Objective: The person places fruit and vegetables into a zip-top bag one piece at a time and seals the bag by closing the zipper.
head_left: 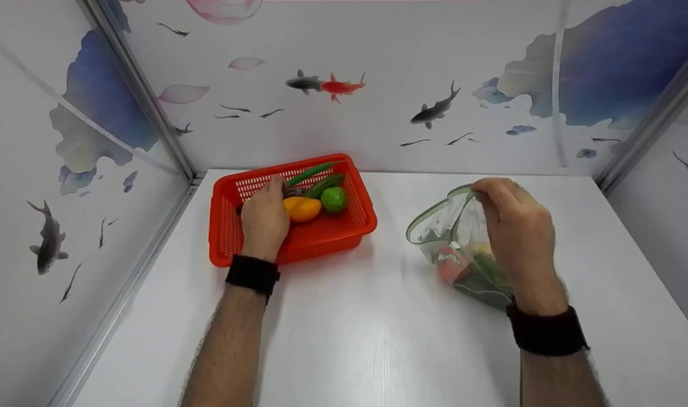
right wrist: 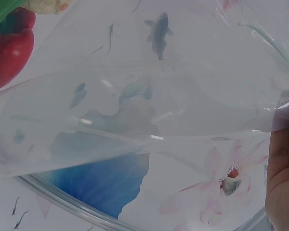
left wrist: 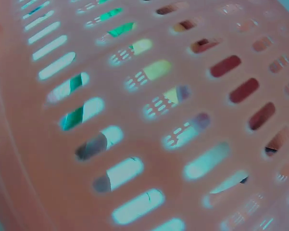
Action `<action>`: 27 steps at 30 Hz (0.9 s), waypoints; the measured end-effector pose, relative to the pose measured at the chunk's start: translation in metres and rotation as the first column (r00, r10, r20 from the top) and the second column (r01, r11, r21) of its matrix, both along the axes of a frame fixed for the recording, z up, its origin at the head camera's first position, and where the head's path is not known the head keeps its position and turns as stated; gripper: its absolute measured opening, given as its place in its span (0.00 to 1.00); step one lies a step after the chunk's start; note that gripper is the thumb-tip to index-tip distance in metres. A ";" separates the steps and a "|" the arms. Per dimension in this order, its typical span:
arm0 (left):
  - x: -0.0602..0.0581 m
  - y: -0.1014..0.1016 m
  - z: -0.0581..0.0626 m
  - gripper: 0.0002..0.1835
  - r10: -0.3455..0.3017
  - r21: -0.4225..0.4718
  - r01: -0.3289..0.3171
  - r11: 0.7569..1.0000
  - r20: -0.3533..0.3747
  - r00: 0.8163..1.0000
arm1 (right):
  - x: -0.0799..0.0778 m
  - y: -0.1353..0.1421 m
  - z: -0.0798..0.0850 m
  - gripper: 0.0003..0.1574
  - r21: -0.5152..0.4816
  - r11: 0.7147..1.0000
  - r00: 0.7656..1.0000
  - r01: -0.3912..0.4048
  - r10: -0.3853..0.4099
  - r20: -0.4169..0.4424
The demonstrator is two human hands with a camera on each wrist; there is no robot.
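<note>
The left hand (head_left: pixel 265 219) reaches into the red basket (head_left: pixel 327 247) at the worktop (head_left: pixel 344 339)'s back-left corner, beside a yellow fruit (head_left: pixel 303 210); whether its grip holds anything cannot be told. Toward the right edge, the right hand (head_left: pixel 520 234) pinches the rim of a clear bag (head_left: pixel 472 223).

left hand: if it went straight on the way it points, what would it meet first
Likely the far wall of the red basket, just beyond the left hand; depth is unclear, so the green chili might come first.
</note>
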State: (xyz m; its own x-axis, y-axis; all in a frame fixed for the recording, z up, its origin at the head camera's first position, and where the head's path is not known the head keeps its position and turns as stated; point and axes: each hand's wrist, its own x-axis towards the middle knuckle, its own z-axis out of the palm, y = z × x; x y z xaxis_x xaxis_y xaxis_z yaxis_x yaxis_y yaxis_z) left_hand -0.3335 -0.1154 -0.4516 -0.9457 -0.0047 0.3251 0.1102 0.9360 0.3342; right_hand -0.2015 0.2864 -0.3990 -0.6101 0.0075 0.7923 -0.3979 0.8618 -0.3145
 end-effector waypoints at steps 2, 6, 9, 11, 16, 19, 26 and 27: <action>0.001 0.001 0.002 0.26 -0.001 -0.018 0.001 1.000 -0.009 1.000 | 0.000 0.000 0.000 0.07 0.001 1.000 1.000 0.001 -0.001 -0.001; 0.003 0.003 0.007 0.33 -0.014 -0.052 0.013 0.999 -0.016 1.000 | 0.000 0.000 0.000 0.07 0.001 1.000 1.000 0.001 -0.001 -0.002; 0.005 0.005 0.010 0.31 -0.038 -0.060 0.035 0.998 -0.059 0.998 | 0.000 0.000 0.000 0.07 0.002 1.000 1.000 0.002 -0.002 0.001; 0.006 0.006 0.011 0.29 -0.058 -0.046 0.054 0.997 -0.098 0.994 | 0.000 0.000 0.000 0.07 0.004 1.000 1.000 0.003 -0.003 0.003; 0.010 0.009 0.014 0.27 -0.102 -0.009 0.103 0.995 -0.202 0.974 | 0.000 0.000 0.000 0.07 0.008 1.000 1.000 0.006 -0.006 0.012; 0.013 0.012 0.017 0.26 -0.116 -0.016 0.116 0.993 -0.254 0.960 | -0.001 0.000 -0.001 0.06 0.009 1.000 1.000 0.008 -0.008 0.018; 0.024 0.022 0.026 0.27 -0.150 -0.046 0.143 0.989 -0.354 0.923 | -0.001 0.001 -0.001 0.06 0.013 1.000 1.000 0.006 -0.007 0.015; 0.026 0.023 0.028 0.27 -0.157 -0.051 0.149 0.988 -0.367 0.917 | -0.001 0.001 -0.001 0.07 0.011 1.000 1.000 0.006 -0.006 0.012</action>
